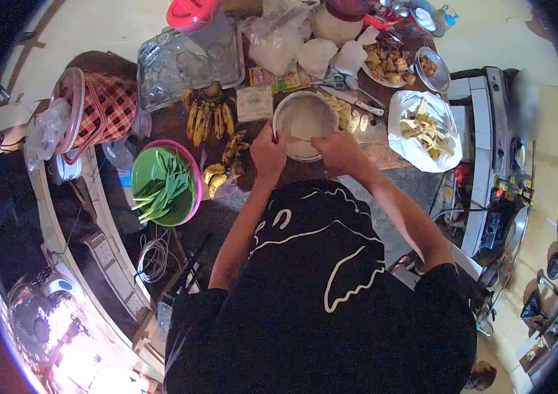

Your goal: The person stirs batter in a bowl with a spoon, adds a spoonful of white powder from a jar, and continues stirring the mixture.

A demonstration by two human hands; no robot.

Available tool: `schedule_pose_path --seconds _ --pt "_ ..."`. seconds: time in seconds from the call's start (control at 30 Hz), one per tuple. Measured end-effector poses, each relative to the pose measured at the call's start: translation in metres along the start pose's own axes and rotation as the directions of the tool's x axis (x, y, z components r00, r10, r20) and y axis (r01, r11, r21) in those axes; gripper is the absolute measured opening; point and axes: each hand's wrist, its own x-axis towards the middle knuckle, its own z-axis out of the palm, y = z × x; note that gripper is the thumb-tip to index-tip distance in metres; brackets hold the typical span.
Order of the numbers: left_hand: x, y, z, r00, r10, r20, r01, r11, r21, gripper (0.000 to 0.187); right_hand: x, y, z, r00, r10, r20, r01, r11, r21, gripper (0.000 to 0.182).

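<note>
A round metal bowl [278, 108] with a pale, batter-like mix in it stands at the front of the table. My left hand [269, 156] is closed on the bowl's near-left rim. Over its near-right rim, my right hand [343, 152] is closed too, with the thumb reaching inside; its fingertips are partly hidden. Peeled banana pieces [341, 110] lie just right of the bowl, close to a knife [361, 105]. Left of it are a white box [254, 104] and a bunch of ripe bananas [208, 123], with loose bananas [214, 176] nearer me.
Banana peels lie on white paper [400, 148] at the right. A green basin [141, 174] holds leafy greens at the left. Behind stand a glass-filled tray [144, 88], a red-lidded container [192, 14], plastic bags [277, 39] and a plate of fried food [387, 62].
</note>
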Motion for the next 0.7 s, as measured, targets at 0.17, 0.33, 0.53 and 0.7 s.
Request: schedule_pose_path --seconds 0.17,0.33,0.53,0.7 --pt "0.001 0.002 0.0 0.993 0.11 -0.039 -0.111 0.994 -0.018 0.03 0.003 0.019 0.017 0.977 0.207 -0.045 -0.211 0.974 -0.085 0.017" --pt "0.003 0.004 0.008 0.992 0.114 -0.047 -0.121 0.977 -0.176 0.031 0.0 0.001 0.006 0.932 0.321 0.168 -0.308 0.946 -0.1 0.015" --pt "0.0 0.017 -0.003 0.992 0.128 -0.006 -0.127 0.977 -0.169 0.037 0.018 0.018 0.042 0.85 0.377 -0.369 -0.233 0.895 0.38 0.023" --pt "0.001 0.012 0.0 0.991 0.124 -0.051 -0.129 0.984 -0.125 0.039 0.006 0.006 0.009 0.849 0.524 0.059 -0.528 0.844 0.099 0.024"
